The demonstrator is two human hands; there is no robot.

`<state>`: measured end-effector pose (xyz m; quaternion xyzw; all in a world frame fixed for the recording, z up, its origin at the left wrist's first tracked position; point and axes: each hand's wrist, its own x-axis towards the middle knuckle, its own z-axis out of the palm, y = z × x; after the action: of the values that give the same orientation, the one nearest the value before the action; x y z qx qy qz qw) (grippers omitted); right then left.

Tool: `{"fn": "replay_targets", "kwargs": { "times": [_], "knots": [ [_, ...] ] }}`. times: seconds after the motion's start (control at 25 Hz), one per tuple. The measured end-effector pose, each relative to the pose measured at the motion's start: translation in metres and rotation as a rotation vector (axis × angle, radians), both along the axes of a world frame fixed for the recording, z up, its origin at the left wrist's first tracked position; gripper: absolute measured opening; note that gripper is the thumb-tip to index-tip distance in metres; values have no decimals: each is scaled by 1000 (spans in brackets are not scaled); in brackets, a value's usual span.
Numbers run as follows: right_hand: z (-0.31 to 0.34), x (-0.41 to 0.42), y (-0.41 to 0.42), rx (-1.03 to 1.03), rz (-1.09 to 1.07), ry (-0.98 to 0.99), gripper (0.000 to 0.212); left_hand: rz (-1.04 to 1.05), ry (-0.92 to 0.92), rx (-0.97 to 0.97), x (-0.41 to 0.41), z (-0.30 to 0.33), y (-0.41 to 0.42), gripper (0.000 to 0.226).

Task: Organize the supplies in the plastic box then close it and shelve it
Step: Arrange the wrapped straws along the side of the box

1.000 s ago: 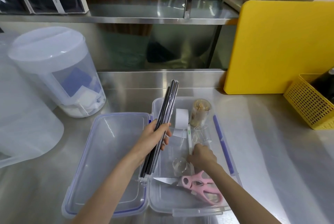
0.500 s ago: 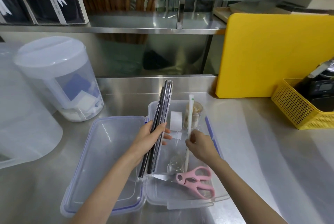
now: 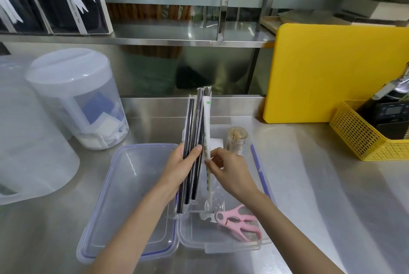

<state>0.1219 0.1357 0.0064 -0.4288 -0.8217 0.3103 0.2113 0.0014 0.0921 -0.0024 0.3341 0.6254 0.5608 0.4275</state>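
Straws held upright over the open plastic box [image 3: 256, 243] on the steel counter [image 3: 309, 185].

The left hand [image 3: 180, 168] grips a bundle of black straws [image 3: 194, 141]; the right hand [image 3: 230, 168] pinches a paper-wrapped straw [image 3: 207, 132] against it. Pink scissors [image 3: 240, 222], a toothpick jar [image 3: 236, 139] lie inside; lid [image 3: 124, 196] open leftward. Yellow cutting board [image 3: 332, 70], yellow basket [image 3: 363, 138], lidded canister [image 3: 77, 96] stand around.

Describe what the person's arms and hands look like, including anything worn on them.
Both forearms are bare up to the frame's bottom edge; no sleeve shows. The left hand and the right hand wear no gloves, and no ring, watch or bracelet is visible on either. The nails that show look short and unpainted.
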Motion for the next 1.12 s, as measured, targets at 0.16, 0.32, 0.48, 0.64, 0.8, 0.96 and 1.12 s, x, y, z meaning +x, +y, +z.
{"fn": "replay_targets", "kwargs": {
  "times": [0.16,0.32,0.48,0.64,0.8,0.96,1.12],
  "knots": [
    [-4,-5,-3,22,68,-1,21,-75,-41,29,7,4,-1,18],
    [-3,-3,-2,46,130,1,18,-70,-37,35,9,5,-1,10],
    [-2,-2,-4,31,154,-4,18,-29,-78,50,8,4,-1,13],
    [0,0,-4,-26,119,17,19,35,-171,47,2,2,-1,8],
    [0,7,2,-78,36,49,19,146,-204,29,-2,2,0,12],
    [-12,16,2,-152,126,-120,23,185,-195,22,-9,1,-4,14],
    [-34,16,-9,-246,269,-315,34,192,-179,20,-16,0,-6,14]
  ]
}}
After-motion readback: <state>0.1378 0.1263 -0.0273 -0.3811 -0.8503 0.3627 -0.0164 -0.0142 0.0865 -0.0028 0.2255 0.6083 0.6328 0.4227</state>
